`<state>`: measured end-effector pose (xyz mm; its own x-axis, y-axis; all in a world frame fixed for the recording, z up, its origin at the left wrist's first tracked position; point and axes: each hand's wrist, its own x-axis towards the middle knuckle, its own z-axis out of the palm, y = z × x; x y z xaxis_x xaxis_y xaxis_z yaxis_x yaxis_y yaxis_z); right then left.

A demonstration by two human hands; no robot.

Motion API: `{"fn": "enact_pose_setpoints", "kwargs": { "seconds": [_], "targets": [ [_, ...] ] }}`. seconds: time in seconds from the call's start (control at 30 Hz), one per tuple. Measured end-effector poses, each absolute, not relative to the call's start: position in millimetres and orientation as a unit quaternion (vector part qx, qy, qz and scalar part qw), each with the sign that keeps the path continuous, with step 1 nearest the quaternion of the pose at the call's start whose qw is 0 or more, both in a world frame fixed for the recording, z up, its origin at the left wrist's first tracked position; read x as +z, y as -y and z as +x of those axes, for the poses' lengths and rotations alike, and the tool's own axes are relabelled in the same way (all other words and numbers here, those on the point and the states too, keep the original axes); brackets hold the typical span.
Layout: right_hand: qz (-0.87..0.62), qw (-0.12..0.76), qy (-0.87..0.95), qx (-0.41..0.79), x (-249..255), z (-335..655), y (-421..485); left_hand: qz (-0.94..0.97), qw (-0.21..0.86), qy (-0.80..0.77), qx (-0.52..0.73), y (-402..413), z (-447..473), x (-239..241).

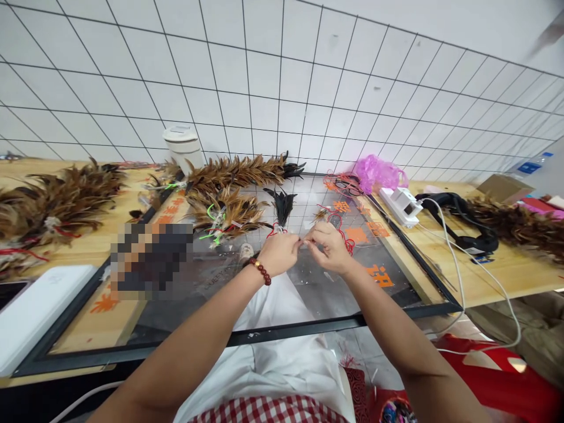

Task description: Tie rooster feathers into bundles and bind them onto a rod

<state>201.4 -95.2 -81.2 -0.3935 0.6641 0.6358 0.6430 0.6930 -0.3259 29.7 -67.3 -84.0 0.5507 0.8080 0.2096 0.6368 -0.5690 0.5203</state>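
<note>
Both forearms reach forward over a black-framed clear panel (pixel 299 330), the left hand (pixel 279 254) and right hand (pixel 329 247) meeting at the fingertips. Fingers on both curl inward; how tightly they close, and on what, I can't tell. A black feather tuft (pixel 282 205) lies at 11 o'clock, just beyond the left hand. Brown feathers (pixel 238 212) crowd 10 o'clock; a pink plastic bag (pixel 379 174) sits at 1, a white charger block (pixel 403 207) at 2, its cable (pixel 456 270) trailing toward 4.

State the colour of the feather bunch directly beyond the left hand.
The feather bunch is black, clearest in the head view.
</note>
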Motion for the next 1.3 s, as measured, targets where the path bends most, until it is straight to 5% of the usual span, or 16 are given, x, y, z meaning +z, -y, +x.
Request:
{"fn": "enact_pose_setpoints", "kwargs": {
  "seconds": [0.1,0.23,0.47,0.57,0.9,1.3],
  "targets": [
    [-0.394,0.391,0.830,0.042,-82.4,203.8,93.8,0.910,0.096,-0.373,0.152,76.0,29.1,-82.0],
    [-0.398,0.442,0.790,0.151,-80.2,204.7,92.6,0.913,0.121,-0.345,0.179,78.7,27.8,-80.5],
    [-0.430,0.568,0.638,0.291,-85.0,204.3,84.2,0.699,0.504,-0.374,0.344,68.7,36.6,-84.2],
    [-0.420,0.552,0.612,0.379,-87.4,200.5,83.9,0.569,0.586,-0.400,0.415,64.8,38.5,-83.4],
    [-0.448,0.498,0.584,0.458,-99.0,179.7,81.7,0.669,0.359,-0.415,0.502,59.1,34.4,-95.0],
    [-0.455,0.498,0.522,0.522,-94.2,191.9,80.1,0.535,0.594,-0.356,0.484,71.5,34.5,-74.7]
  ]
}}
